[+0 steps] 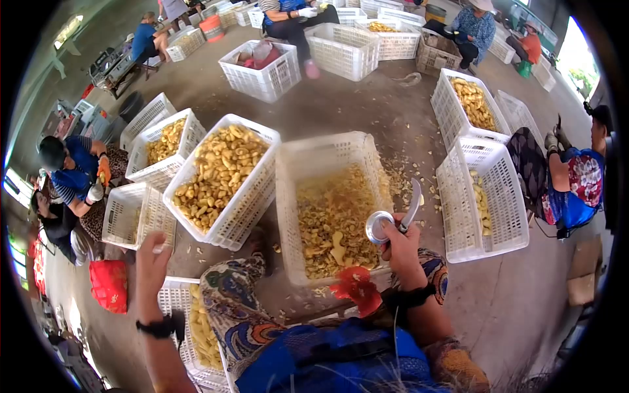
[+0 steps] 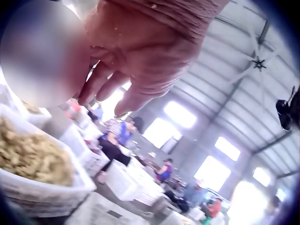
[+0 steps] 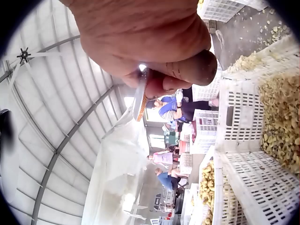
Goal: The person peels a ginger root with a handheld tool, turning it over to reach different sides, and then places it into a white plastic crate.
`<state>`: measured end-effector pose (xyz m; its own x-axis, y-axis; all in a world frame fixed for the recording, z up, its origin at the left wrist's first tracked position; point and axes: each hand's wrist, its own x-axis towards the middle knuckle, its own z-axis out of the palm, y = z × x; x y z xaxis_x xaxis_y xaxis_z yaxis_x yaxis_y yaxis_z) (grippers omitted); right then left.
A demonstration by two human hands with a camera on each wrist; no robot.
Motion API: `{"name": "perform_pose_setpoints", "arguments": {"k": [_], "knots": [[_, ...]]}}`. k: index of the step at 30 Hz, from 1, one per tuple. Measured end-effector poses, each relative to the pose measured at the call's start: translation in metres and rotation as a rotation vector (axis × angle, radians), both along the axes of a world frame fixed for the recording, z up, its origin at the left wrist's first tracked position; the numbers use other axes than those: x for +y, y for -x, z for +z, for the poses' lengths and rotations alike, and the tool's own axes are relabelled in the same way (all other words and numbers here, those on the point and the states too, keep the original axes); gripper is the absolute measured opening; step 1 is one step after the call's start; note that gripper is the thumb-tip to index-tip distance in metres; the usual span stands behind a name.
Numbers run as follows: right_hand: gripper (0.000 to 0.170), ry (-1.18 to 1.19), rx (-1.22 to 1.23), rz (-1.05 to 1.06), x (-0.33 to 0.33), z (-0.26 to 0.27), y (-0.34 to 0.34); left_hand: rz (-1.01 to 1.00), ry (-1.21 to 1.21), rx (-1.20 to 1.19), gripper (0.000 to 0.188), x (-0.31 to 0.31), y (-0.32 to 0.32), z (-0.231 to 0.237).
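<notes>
My right hand [image 1: 401, 249] grips a small knife [image 1: 413, 204] with a curved blade pointing up and forward. The same hand holds a round silver disc [image 1: 378, 227], lid-like, at the thumb side; its ridged edge shows in the right wrist view. Both are over the near right rim of a white crate [image 1: 288, 216] holding ginger peelings [image 1: 334, 216] and pale pieces. Raised on the left, my left hand [image 1: 152, 265] has loosely bent fingers and nothing in them. Below it a white crate holds peeled ginger [image 1: 204, 334]. A red crumpled thing [image 1: 357, 288] lies at my lap.
A full crate of unpeeled ginger [image 1: 226, 173] stands left of the peelings crate. At the right are a crate with a few peeled pieces [image 1: 481, 203] and another with ginger [image 1: 473, 103]. A red bag [image 1: 109, 286] lies at left. Several seated people work around; scraps litter the floor.
</notes>
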<state>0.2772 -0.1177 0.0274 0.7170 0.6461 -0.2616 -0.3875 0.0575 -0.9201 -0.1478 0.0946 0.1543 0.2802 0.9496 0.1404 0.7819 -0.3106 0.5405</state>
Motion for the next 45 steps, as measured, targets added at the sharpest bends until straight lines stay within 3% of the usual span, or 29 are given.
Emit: {"name": "perform_pose_setpoints", "arguments": {"k": [1,3,4,6,7,8,10,12,15,16,20,23,24,27,29,31,32,35,38,41,43,45], "knots": [[0.013,0.003,0.015,-0.001,0.0,0.001,-0.003,-0.075,0.04,-0.067,0.034,0.008,-0.064,0.012],[0.012,0.02,0.043,-0.01,-0.004,0.005,-0.009,-0.299,0.158,-0.271,0.033,0.048,-0.146,-0.035],[0.011,0.04,0.053,-0.024,-0.007,0.007,-0.012,-0.325,0.317,-0.253,0.034,0.048,-0.196,-0.05],[0.01,0.089,0.075,-0.026,-0.014,0.008,-0.021,-0.362,0.77,-0.389,0.033,0.046,-0.265,-0.132],[0.01,0.13,0.098,-0.054,-0.018,0.007,-0.024,-0.343,0.959,-0.311,0.035,0.036,-0.293,-0.172],[0.009,0.173,0.12,-0.08,-0.023,0.005,-0.028,-0.381,1.065,-0.229,0.036,0.027,-0.309,-0.222],[0.008,0.248,0.199,-0.108,-0.03,0.006,-0.035,-0.588,0.872,0.279,0.04,0.007,-0.328,-0.318],[0.012,0.271,0.152,-0.139,-0.037,-0.005,-0.042,-0.422,0.91,0.414,0.042,-0.018,-0.328,-0.396],[0.014,0.257,0.146,-0.17,-0.044,-0.016,-0.049,-0.284,1.202,0.443,0.045,-0.026,-0.326,-0.432],[0.014,0.275,0.139,-0.182,-0.042,-0.017,-0.052,-0.206,1.138,0.391,0.046,-0.033,-0.327,-0.443],[0.018,0.276,0.094,-0.156,-0.042,-0.024,-0.056,-0.108,1.295,0.265,0.052,-0.044,-0.34,-0.459],[0.02,0.301,0.049,-0.097,-0.039,-0.024,-0.053,-0.105,1.327,0.208,0.053,-0.046,-0.35,-0.456],[0.02,0.325,0.048,-0.083,-0.036,-0.022,-0.052,-0.148,1.124,0.182,0.041,-0.048,-0.352,-0.453],[0.016,0.326,0.075,-0.067,-0.029,-0.016,-0.048,-0.058,1.16,-0.057,0.045,-0.047,-0.367,-0.431],[0.014,0.284,0.128,-0.05,-0.029,-0.015,-0.047,-0.205,1.159,-0.232,0.049,-0.032,-0.37,-0.417],[0.012,0.209,0.172,-0.064,-0.03,-0.014,-0.046,-0.29,1.177,-0.471,0.048,-0.012,-0.376,-0.374],[0.012,0.171,0.203,-0.075,-0.03,-0.012,-0.045,-0.29,1.291,-0.631,0.04,-0.007,-0.377,-0.319],[0.01,0.001,0.294,-0.099,-0.032,0.0,-0.041,-0.34,1.455,-1.072,0.043,0.002,-0.36,-0.247],[0.009,-0.225,0.316,-0.095,-0.032,0.018,-0.031,-0.565,1.604,-1.312,0.043,-0.012,-0.323,-0.166],[0.012,-0.289,0.139,-0.047,-0.034,0.048,-0.01,-0.598,1.481,-1.254,0.047,-0.05,-0.272,-0.099],[0.017,-0.198,-0.03,0.042,-0.038,0.079,0.003,-0.44,1.429,-1.273,0.05,-0.088,-0.246,-0.059],[0.021,-0.181,-0.265,0.071,-0.033,0.097,0.028,-0.533,1.466,-1.264,0.051,-0.105,-0.222,-0.045]]}}
